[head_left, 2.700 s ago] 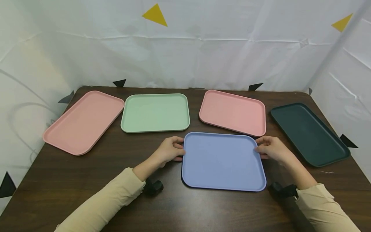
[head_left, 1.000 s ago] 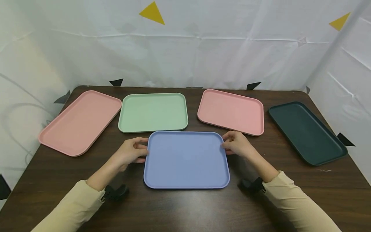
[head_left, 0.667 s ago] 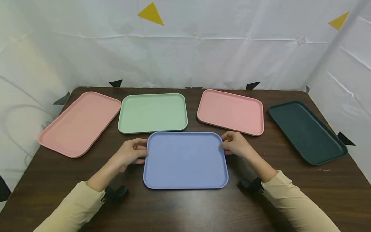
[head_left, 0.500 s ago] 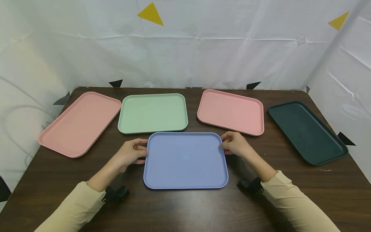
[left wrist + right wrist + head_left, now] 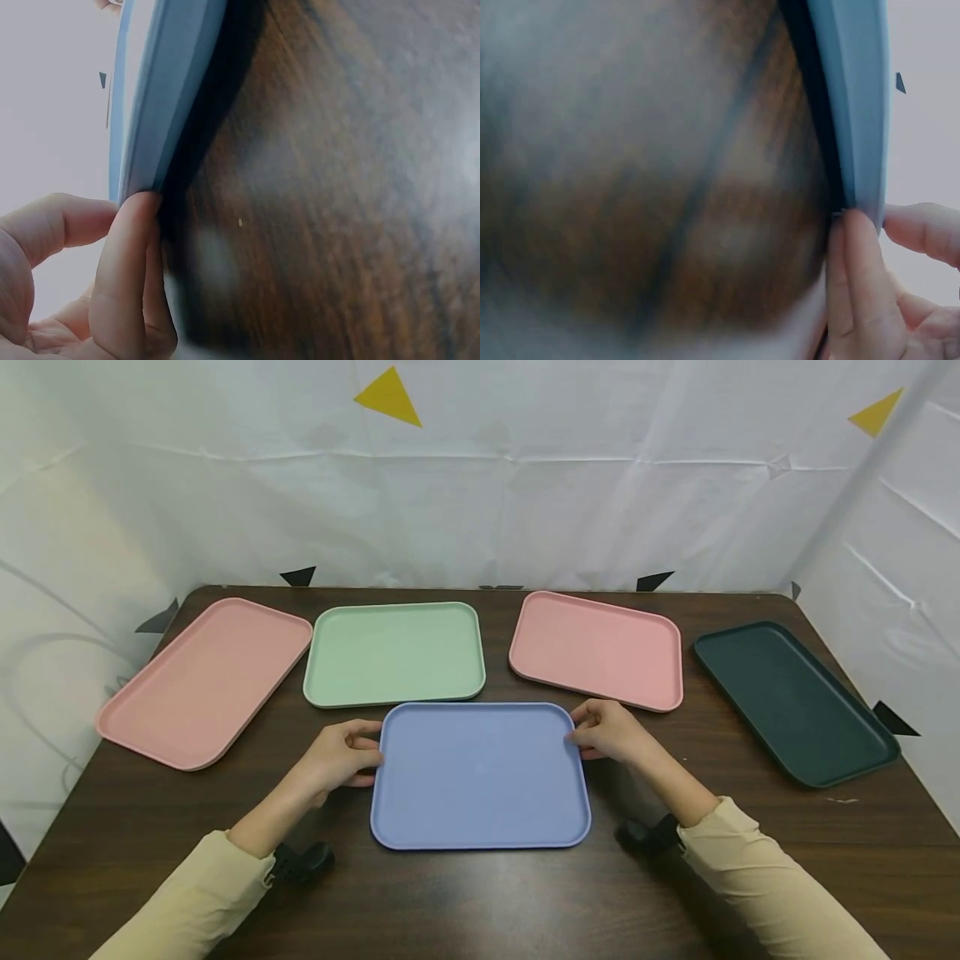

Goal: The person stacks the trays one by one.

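A blue tray [image 5: 482, 777] lies flat, low at the middle of the dark wooden table. My left hand [image 5: 341, 758] pinches its left edge; in the left wrist view the thumb meets the rim and the fingers [image 5: 127, 277] are against the tray's outer wall. At the opposite edge, my right hand [image 5: 611, 733] pinches the rim in the same way, its fingers [image 5: 866, 277] against the outer wall in the right wrist view. A dark strip shows under the tray's side in both wrist views; whether the base touches the wood I cannot tell.
Behind the blue tray stand a green tray [image 5: 395, 654] and a pink tray [image 5: 597, 650]. Another pink tray [image 5: 206, 683] lies slanted at the left, a dark green tray [image 5: 795, 703] slanted at the right. White sheeting [image 5: 480, 518] hangs around the table [image 5: 480, 910].
Both hands have carried the blue tray leftward, from in front of the right pink tray to just in front of the green one. Over the last half second it has stayed nearly still.
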The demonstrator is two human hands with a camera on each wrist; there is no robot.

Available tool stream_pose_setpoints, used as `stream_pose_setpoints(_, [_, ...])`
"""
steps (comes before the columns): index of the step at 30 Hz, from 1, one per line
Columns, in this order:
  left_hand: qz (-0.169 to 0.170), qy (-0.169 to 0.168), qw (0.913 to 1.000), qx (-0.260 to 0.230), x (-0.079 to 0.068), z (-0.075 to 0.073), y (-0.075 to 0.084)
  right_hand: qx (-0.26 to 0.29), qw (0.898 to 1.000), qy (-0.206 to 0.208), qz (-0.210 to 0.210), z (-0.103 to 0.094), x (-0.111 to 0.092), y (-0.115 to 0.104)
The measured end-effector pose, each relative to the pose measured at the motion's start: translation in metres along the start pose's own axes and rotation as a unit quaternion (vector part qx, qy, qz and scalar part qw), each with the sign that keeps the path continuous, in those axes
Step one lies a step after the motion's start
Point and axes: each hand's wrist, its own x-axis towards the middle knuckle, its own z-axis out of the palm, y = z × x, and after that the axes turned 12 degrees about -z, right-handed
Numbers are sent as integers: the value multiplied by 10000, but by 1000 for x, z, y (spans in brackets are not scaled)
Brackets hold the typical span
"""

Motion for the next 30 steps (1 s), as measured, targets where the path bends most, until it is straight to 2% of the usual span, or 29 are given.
stream_pose_setpoints(5, [20,-14,9999,105,0,0,1,-164,9996,-235,-61,-11,-2,-4])
stream_pose_setpoints(9, [35,-6,9999,141,1,0,1,-146,9997,-126,-142,-25,-3,-6])
stream_pose_setpoints(14, [29,3,9999,118,2,0,1,1,9993,351,-129,-50,-2,-2])
stream_pose_setpoints(18, [26,22,9999,146,2,0,2,-139,9964,831,-55,-70,-4,4])
stream_pose_setpoints(24, [0,29,9999,152,2,0,3,-644,9856,1562,75,-91,-7,16])
stream_pose_setpoints(30, [-4,31,9998,177,2,0,3,-1002,9742,2010,234,-103,-9,30])
